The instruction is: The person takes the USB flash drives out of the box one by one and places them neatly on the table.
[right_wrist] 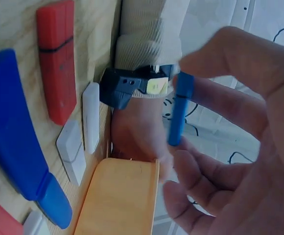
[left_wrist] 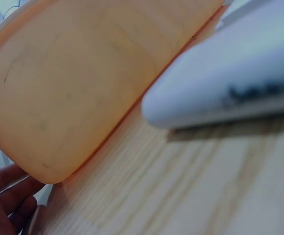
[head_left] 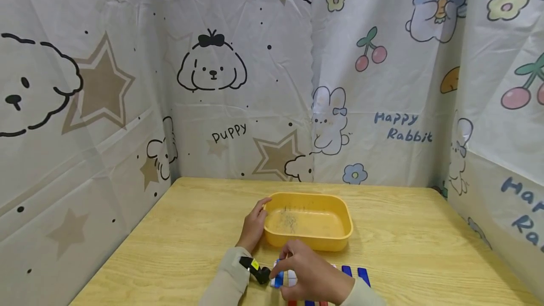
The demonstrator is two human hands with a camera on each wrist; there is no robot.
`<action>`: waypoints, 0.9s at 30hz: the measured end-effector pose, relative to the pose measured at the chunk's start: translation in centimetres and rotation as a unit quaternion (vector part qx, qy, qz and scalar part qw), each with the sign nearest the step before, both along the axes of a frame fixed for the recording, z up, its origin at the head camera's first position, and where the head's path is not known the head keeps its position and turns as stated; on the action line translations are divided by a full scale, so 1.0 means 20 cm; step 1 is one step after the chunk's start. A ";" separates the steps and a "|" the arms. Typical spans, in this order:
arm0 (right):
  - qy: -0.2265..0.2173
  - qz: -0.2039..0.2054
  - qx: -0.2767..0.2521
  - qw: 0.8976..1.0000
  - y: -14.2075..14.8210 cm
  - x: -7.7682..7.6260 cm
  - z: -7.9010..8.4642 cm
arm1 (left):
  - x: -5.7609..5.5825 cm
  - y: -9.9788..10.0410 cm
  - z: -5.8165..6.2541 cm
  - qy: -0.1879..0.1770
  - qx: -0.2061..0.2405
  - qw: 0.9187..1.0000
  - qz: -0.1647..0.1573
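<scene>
At the left end of a yellow plastic tub (head_left: 308,244), my left hand (head_left: 252,225) rests with its fingers along the outer wall and a fingertip at the rim. In the left wrist view, fingers (left_wrist: 19,196) touch the tub's rounded corner. My right hand (head_left: 308,273) is in front of the tub, near the left wrist. Between thumb and fingers it pinches a slim blue stick-like piece (right_wrist: 181,107) with a dark seam. On the table beneath lie white pieces (right_wrist: 72,152), a red one (right_wrist: 56,61) and a longer blue one (right_wrist: 17,127).
A black wrist camera (head_left: 257,270) sits on the left sleeve, close to the right fingers. More blue pieces (head_left: 363,276) lie to the right of the right hand on the wooden table (head_left: 170,249). Printed cloth (head_left: 238,74) hangs behind and along both sides.
</scene>
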State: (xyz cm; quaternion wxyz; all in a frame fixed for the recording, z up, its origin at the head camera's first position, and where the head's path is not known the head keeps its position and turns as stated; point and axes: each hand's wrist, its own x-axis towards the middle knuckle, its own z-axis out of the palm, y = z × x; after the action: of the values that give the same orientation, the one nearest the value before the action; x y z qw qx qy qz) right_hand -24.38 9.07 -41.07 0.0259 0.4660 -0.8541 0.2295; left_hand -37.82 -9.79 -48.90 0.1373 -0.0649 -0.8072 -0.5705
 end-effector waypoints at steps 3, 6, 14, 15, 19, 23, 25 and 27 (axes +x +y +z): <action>-0.040 0.002 0.032 0.999 -0.01 0.01 0.00 | 0.00 0.00 0.01 -0.003 0.003 1.000 0.000; -0.046 0.017 0.048 0.998 -0.01 0.02 0.00 | -0.01 0.00 0.01 -0.004 -0.001 1.000 0.002; -0.084 0.034 0.069 0.993 -0.03 0.02 -0.04 | -0.01 0.00 0.01 -0.007 -0.001 1.000 -0.001; -0.093 0.032 0.075 0.992 -0.04 0.02 -0.05 | -0.01 0.00 0.01 -0.006 -0.002 1.000 0.000; -0.118 0.022 0.103 0.987 -0.05 0.02 -0.05 | -0.02 0.00 0.02 -0.005 0.002 1.000 -0.002; -0.109 0.028 0.125 0.986 -0.05 -0.02 -0.12 | -0.02 0.01 0.01 -0.008 0.003 1.000 -0.003; -0.088 0.043 0.124 0.987 -0.05 -0.08 -0.24 | -0.01 0.01 0.00 -0.010 0.005 1.000 -0.002; -0.065 0.060 0.120 0.989 -0.04 -0.17 -0.39 | -0.01 0.02 0.00 -0.012 0.009 1.000 -0.001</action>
State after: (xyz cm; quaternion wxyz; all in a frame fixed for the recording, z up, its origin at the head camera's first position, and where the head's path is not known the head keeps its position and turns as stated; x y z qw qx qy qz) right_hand -27.70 8.22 -48.81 -0.0999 0.5005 -0.8456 0.1564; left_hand -38.04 -9.46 -48.86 0.1278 -0.0575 -0.8032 -0.5789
